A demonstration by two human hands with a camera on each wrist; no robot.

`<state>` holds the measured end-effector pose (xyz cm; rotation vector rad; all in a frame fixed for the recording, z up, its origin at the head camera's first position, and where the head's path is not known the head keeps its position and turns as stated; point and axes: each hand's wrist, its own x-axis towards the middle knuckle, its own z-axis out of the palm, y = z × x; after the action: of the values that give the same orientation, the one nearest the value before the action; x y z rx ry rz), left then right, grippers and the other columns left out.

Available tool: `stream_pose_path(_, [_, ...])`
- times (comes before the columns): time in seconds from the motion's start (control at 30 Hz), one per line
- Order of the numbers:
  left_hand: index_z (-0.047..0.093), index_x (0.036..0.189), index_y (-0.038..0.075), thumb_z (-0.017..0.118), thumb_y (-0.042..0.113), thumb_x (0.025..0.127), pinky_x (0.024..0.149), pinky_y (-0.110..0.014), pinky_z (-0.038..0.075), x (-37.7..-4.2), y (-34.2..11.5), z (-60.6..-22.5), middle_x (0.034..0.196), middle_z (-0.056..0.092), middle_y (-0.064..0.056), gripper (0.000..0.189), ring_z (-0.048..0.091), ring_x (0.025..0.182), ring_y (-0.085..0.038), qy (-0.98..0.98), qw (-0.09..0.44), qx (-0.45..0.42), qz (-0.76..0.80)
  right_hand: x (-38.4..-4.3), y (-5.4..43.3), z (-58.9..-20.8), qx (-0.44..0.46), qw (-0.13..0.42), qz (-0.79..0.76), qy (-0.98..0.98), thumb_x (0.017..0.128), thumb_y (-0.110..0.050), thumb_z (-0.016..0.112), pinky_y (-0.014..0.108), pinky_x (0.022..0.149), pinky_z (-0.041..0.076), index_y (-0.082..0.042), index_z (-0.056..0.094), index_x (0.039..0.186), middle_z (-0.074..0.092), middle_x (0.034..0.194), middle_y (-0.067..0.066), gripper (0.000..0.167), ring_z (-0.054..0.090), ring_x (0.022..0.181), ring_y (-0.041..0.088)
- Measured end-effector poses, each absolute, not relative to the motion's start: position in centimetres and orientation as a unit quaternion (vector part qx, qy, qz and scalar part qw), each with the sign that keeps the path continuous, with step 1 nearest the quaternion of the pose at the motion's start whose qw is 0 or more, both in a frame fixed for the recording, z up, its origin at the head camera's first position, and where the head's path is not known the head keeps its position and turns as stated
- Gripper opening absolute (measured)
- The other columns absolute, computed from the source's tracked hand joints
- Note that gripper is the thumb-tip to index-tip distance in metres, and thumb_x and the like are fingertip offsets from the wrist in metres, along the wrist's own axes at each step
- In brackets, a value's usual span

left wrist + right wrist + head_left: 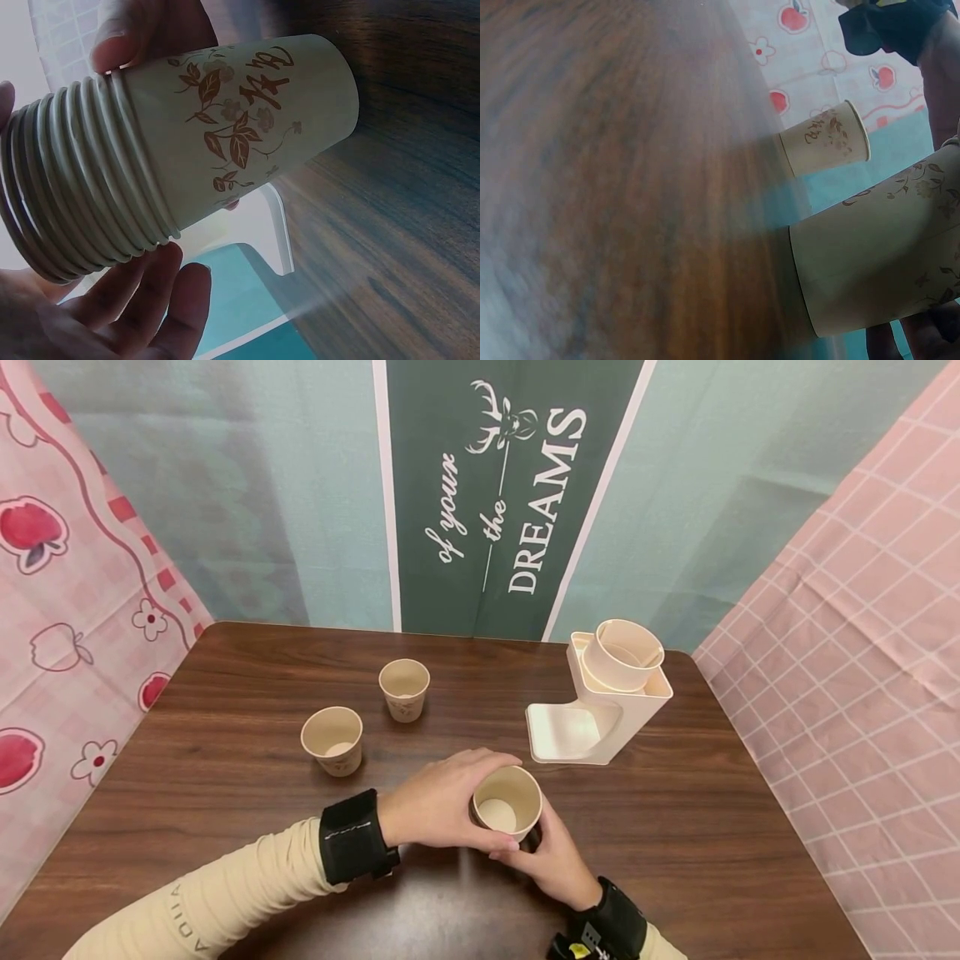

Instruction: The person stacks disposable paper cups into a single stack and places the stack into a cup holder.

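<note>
A nested stack of beige paper cups stands upright between my two hands near the middle of the table. Its rims, packed one above another, show in the left wrist view, where brown leaf and flower prints mark the lowest cup. My left hand grips the stack by its rims from the left, thumb in front and fingers behind. From the right, my right hand holds the side of it, thumb near the left thumb. In the right wrist view the stack's base is close to the tabletop.
Two single paper cups stand upright to the left, one nearer and one farther back. At the back right is a white stand with a round holder on top. Fabric curtains border the dark wooden table.
</note>
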<state>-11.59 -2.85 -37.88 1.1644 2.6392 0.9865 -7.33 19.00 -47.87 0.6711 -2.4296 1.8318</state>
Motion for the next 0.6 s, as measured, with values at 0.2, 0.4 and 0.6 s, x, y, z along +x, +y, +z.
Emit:
stream_pose_path(0.2, [0.054, 0.144, 0.017, 0.083, 0.055, 0.077, 0.090, -0.040, 0.055, -11.74, -2.86, -38.01, 0.129, 0.062, 0.003, 0.082, 0.059, 0.117, -0.014, 0.865, 0.042, 0.387, 0.317, -7.34, 18.99, -47.78, 0.213, 0.009, 0.589, -0.780, 0.079, -0.006, 0.087, 0.021, 0.105, 0.042, -0.011, 0.042, 0.149, 0.054, 0.138, 0.013, 0.084, 0.052, 0.124, 0.014])
stream_pose_path(0.4, [0.053, 0.145, 0.017, 0.084, 0.055, 0.076, 0.090, -0.039, 0.055, -11.68, -2.84, -37.91, 0.128, 0.061, 0.004, 0.084, 0.058, 0.115, -0.013, 0.868, 0.041, 0.384, 0.312, -7.34, 19.02, -47.71, 0.217, 0.006, 0.591, -0.777, 0.080, -0.006, 0.087, 0.022, 0.104, 0.043, -0.011, 0.040, 0.150, 0.053, 0.139, 0.013, 0.085, 0.052, 0.124, 0.015])
stream_pose_path(0.6, [0.052, 0.147, 0.016, 0.084, 0.056, 0.075, 0.091, -0.040, 0.055, -11.65, -2.83, -37.79, 0.129, 0.060, 0.003, 0.089, 0.058, 0.117, -0.014, 0.869, 0.040, 0.385, 0.310, -7.33, 19.02, -47.69, 0.215, 0.006, 0.592, -0.776, 0.080, -0.005, 0.087, 0.022, 0.104, 0.044, -0.011, 0.040, 0.151, 0.053, 0.139, 0.014, 0.085, 0.052, 0.125, 0.014])
